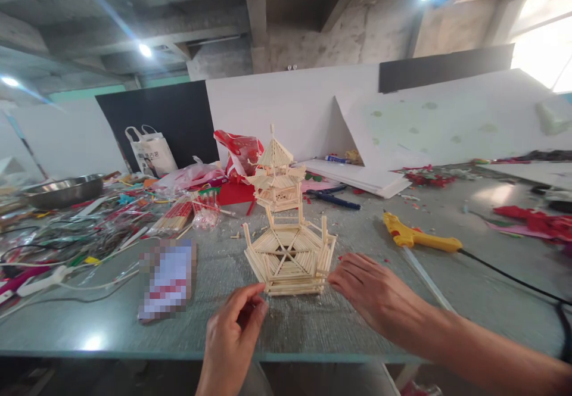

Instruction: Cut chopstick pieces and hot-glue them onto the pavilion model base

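- Fingers on the left hand (233, 327): slightly apart, just beside the stick base's (306, 265) near-left corner
- Right hand (379, 292): bunched at base's near-right corner, can't tell if gripping
- Base sits between; probably adjusting it, so next move wants gentleness

Blown-out window (547, 30), glaring lamps (145, 50), stretched edges

Left hand (236, 321) curls, thumb near forefinger; right hand (364, 286), fingers bent, angles inward.
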### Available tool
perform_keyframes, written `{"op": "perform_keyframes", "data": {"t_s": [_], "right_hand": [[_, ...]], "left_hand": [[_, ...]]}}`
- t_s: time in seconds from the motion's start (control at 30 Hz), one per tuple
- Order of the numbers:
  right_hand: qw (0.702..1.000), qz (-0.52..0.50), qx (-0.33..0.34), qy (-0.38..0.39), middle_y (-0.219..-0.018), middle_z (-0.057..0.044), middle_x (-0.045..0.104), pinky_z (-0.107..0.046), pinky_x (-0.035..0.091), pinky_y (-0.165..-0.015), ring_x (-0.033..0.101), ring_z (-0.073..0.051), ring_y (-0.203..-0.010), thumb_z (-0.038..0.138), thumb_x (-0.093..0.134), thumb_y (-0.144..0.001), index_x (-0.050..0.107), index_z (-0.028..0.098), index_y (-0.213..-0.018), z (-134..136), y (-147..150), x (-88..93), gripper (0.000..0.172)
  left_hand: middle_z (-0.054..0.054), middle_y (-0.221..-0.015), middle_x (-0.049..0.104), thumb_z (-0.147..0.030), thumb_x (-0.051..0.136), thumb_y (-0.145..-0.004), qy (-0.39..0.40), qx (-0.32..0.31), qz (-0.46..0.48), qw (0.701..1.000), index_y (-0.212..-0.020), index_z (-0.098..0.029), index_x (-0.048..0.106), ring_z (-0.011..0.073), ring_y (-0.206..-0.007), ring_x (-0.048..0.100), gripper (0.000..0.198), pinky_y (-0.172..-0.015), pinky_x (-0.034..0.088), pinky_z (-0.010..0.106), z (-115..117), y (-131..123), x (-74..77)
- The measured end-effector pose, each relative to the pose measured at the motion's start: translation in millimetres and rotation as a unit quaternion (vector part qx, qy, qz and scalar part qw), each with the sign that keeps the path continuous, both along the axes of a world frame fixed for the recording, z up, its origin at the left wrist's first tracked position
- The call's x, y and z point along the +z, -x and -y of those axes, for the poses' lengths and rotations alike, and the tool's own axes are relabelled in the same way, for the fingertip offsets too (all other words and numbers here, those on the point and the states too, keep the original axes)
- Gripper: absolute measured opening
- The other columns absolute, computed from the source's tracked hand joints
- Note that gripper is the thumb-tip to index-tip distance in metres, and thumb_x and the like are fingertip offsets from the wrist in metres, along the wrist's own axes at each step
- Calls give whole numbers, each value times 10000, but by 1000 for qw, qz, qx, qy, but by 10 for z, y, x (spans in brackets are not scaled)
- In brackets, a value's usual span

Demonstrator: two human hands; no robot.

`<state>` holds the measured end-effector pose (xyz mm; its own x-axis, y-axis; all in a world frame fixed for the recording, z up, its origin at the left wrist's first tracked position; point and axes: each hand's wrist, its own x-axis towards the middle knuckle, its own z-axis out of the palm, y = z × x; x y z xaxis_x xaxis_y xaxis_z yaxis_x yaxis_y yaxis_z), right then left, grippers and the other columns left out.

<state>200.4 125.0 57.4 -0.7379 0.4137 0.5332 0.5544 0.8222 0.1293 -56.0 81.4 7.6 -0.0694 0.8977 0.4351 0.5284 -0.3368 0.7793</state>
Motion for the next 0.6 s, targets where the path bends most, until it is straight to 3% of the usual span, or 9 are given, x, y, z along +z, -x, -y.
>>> {"op": "perform_keyframes", "data": {"t_s": [0.33,0.6], "right_hand": [[997,48,-24,47,-811,-79,575,-338,486,-694,531,-172,-770,79,278,-898,547,130,-826,41,40,-25,283],[998,54,-31,32,-809,-70,575,-324,483,-669,534,-171,-752,118,293,-920,550,133,-859,-11,72,-73,264]], "left_hand": [[-3,-787,685,-339,549,-808,-10,5,-24,1000,-985,-237,631,118,-688,640,220,-643,509,197,4,22,-8],[-7,-782,694,-347,549,-805,-13,8,-29,999,-972,-242,645,120,-689,649,220,-650,518,199,8,2,15]]}}
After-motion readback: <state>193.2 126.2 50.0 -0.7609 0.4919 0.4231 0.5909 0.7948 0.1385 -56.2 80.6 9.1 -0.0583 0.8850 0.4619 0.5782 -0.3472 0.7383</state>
